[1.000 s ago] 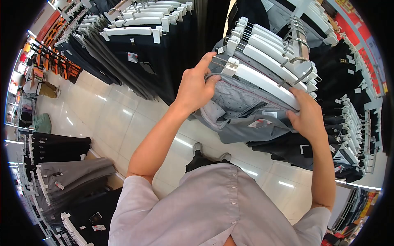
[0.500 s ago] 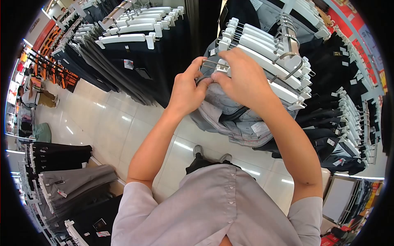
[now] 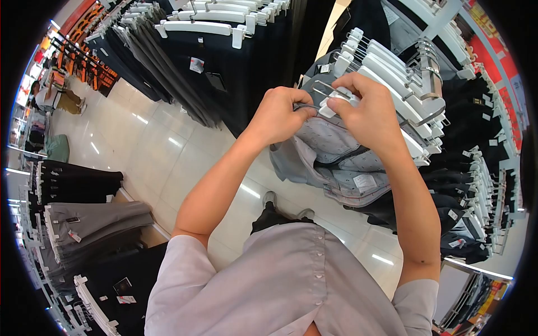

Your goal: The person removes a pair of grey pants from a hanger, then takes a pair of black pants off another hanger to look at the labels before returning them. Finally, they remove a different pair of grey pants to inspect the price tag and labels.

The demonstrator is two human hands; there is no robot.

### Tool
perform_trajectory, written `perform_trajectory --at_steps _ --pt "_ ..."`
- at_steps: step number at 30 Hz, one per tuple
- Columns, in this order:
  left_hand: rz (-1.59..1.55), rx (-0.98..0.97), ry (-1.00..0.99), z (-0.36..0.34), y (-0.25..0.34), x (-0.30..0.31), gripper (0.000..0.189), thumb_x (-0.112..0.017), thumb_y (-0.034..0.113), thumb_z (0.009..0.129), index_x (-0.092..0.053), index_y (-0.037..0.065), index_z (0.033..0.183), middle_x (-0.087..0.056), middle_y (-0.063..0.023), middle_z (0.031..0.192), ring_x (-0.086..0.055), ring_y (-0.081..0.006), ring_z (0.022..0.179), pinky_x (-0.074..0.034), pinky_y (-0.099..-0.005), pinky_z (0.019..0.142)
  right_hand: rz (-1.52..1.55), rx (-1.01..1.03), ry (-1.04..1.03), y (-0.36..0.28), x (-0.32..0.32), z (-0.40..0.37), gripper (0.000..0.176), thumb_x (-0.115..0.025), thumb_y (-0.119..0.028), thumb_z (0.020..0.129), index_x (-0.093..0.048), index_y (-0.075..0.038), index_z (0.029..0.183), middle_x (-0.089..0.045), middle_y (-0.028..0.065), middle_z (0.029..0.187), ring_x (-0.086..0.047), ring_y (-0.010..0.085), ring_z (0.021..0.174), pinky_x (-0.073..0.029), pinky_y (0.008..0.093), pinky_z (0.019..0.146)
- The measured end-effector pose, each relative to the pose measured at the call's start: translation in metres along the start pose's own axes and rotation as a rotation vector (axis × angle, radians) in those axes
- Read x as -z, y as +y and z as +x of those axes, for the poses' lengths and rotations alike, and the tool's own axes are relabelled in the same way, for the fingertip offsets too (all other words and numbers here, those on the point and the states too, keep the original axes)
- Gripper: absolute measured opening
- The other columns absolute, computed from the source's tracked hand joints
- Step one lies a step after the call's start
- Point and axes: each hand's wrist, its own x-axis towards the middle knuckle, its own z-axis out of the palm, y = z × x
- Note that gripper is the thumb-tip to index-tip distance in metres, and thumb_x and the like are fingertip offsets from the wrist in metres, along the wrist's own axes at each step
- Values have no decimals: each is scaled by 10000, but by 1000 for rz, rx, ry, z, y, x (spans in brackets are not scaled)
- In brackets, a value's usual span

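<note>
My left hand (image 3: 286,113) pinches the waistband edge of the grey trousers (image 3: 325,134), its thumb and fingers pressed together. Just to its right, my right hand (image 3: 367,106) has its thumb and fingers closed on a white hanger clip (image 3: 329,106) with metal wires sticking out to the left. The trousers hang below both hands, with their patterned pale lining and a white label (image 3: 365,183) showing. Beside my right hand, several white hangers (image 3: 386,70) hang in a row from a metal rack arm (image 3: 430,75).
Dark trousers on white hangers (image 3: 197,28) hang at the upper left. More racks hold grey trousers (image 3: 95,221) at the lower left and black garments (image 3: 448,185) at the right. A person (image 3: 56,98) is on the tiled floor (image 3: 168,151) at the far left.
The view has shifted, and both hands now appear further right. My fingers have changed position: the left ones have come away from the hanger wires, and the right ones close around the clip.
</note>
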Motion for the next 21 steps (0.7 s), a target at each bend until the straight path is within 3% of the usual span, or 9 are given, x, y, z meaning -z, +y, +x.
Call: perform_trajectory --at_steps 6,11,15,17,21 --pt "-110 -141 9 8 4 2 104 -692 47 798 -659 -35 854 -641 -48 702 -506 -76 617 -417 -267 563 -29 41 -26 0 2 -1 259 -733 -167 736 -680 -7 931 -684 194 890 -653 365 814 -498 400 748" --pt "-100 -82 12 11 12 5 165 -711 53 804 -578 11 892 -570 30 781 -458 -24 674 -356 -207 538 -69 148 36 9 -5 -3 267 -737 -160 720 -682 0 927 -686 191 903 -656 382 867 -515 432 797" --pt "-49 -63 -55 17 9 5 156 -673 3 810 -557 6 913 -591 14 820 -499 -30 749 -375 -194 603 -133 138 31 10 -6 -9 331 -737 -165 737 -661 24 998 -669 195 947 -642 361 909 -507 428 803" --pt "-126 -54 -44 16 16 0 176 -648 -23 823 -561 -14 976 -630 -16 862 -554 -49 804 -412 -195 650 -170 233 188 14 -12 -16 337 -733 -121 722 -645 11 1019 -658 171 951 -622 347 930 -507 417 803" --pt "-89 -106 75 16 7 -7 242 -638 -33 842 -555 -32 1069 -656 -65 848 -581 -74 747 -439 -215 621 -122 381 501 23 -12 -34 280 -702 -33 693 -617 -9 959 -621 132 913 -591 324 906 -498 394 777"
